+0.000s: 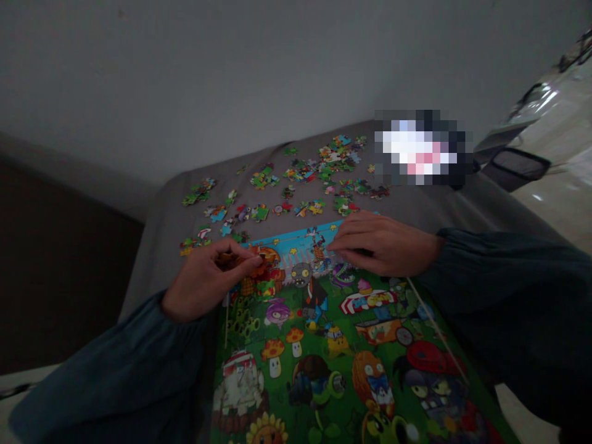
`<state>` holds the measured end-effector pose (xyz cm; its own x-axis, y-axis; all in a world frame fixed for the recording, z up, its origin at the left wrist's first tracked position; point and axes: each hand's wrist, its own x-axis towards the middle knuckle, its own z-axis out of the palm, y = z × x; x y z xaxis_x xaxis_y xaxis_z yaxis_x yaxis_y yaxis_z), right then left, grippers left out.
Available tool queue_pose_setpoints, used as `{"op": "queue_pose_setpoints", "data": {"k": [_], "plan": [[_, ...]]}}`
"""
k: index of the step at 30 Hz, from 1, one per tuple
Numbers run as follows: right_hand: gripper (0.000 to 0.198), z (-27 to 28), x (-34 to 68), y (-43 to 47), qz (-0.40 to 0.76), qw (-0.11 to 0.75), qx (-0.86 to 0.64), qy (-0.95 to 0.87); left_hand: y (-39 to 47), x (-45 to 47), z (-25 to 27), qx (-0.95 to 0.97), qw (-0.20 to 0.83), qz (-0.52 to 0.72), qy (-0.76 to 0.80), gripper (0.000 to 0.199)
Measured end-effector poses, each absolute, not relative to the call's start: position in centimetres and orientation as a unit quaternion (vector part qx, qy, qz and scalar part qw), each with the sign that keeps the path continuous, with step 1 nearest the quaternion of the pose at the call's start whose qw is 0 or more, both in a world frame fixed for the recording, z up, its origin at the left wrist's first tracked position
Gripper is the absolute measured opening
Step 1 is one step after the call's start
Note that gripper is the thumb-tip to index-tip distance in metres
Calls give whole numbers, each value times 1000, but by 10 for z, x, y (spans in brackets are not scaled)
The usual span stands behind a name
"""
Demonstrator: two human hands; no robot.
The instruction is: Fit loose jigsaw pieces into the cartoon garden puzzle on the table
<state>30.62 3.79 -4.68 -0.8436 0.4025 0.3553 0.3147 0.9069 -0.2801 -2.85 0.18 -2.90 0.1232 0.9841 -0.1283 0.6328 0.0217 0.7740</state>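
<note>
Head view: a person's left hand (208,280) pinches a small jigsaw piece (225,258) at the upper left corner of the jigsaw puzzle (324,345), while the right hand (383,243) lies flat, fingers pressing the puzzle's top edge. Loose pieces (300,179) scatter across the grey surface (157,246) beyond. The piece looks light, thin, stiff, best nipped at its edges; its heading cannot be told. The puzzle's long axis runs away from the person.
</note>
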Motion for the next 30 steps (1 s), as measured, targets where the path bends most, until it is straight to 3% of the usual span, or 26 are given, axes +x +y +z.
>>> {"op": "queue_pose_setpoints", "data": {"k": [12, 30], "plan": [[30, -45, 307, 38, 118, 206, -186, -953, 0, -30, -32, 707, 343, 204, 584, 42], [31, -45, 308, 38, 115, 207, -185, -954, 3, -36, -30, 816, 199, 189, 509, 31]]}}
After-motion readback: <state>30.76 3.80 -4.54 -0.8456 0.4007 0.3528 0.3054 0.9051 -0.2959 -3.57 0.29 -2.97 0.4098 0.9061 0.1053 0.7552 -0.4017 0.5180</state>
